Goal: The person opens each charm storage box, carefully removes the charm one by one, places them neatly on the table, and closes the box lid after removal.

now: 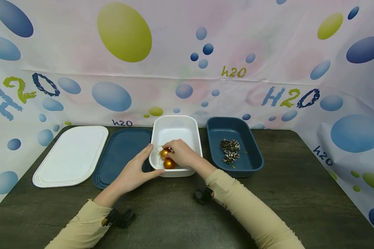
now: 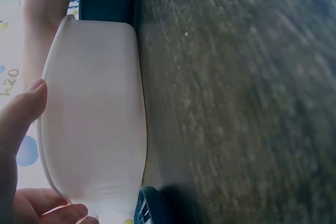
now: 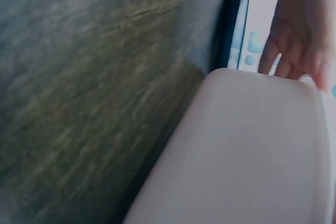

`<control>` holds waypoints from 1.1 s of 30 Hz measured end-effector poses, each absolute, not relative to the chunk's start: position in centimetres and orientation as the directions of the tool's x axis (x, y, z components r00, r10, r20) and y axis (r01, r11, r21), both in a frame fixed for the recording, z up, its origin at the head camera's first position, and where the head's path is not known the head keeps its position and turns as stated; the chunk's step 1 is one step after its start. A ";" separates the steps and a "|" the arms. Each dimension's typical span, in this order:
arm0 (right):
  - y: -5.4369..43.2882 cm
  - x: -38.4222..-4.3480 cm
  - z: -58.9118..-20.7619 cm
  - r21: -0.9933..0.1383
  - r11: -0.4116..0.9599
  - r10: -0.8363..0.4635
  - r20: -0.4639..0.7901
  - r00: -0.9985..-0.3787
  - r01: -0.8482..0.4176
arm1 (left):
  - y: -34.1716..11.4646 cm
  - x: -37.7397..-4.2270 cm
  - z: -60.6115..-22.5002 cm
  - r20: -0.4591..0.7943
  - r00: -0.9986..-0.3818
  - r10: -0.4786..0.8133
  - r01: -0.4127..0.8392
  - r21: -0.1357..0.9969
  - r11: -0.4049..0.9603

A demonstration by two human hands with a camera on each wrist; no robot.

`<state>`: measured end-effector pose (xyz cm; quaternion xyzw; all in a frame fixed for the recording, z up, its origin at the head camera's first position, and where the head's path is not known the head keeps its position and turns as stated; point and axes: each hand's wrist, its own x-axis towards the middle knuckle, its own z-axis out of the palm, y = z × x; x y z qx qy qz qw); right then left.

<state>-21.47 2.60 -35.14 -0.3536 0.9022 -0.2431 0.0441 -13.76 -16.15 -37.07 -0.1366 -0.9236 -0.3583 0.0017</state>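
Note:
A white container (image 1: 177, 123) holds gold Christmas baubles (image 1: 169, 164) in its near left corner. My right hand (image 1: 182, 153) reaches over it from the right, thumb and fingers curled round the upper bauble (image 1: 165, 152); the fingertips are partly hidden. My left hand (image 1: 134, 174) spreads round the container's near left corner, its thumb against the front rim and its fingers along the left side. The left wrist view shows that thumb (image 2: 34, 98) at the rim of the white container (image 2: 94, 108). In the right wrist view the container wall (image 3: 252, 150) hides the baubles.
A dark blue container (image 1: 216, 152) with several pine cones (image 1: 230, 147) stands to the right of the white one. To the left lie a dark blue lid (image 1: 121, 148) and a white lid (image 1: 71, 155). A patterned cloth (image 1: 180, 62) hangs behind the dark wooden table (image 1: 162, 218).

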 end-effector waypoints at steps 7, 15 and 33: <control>3.6 -20.6 -34.2 -0.533 0.578 -0.661 0.139 -0.737 -0.618 | -16.1 -13.7 -37.2 0.096 -0.963 0.252 0.250 0.670 0.699; 5.6 -18.3 -32.8 -0.649 0.462 -0.652 0.214 -0.728 -0.605 | -16.1 -13.8 -37.0 0.098 -0.960 0.261 0.258 0.670 0.697; 8.4 -13.6 -33.5 -0.733 0.258 -0.785 0.221 -0.579 -0.629 | -16.4 -13.8 -37.1 0.084 -0.961 0.264 0.250 0.669 0.699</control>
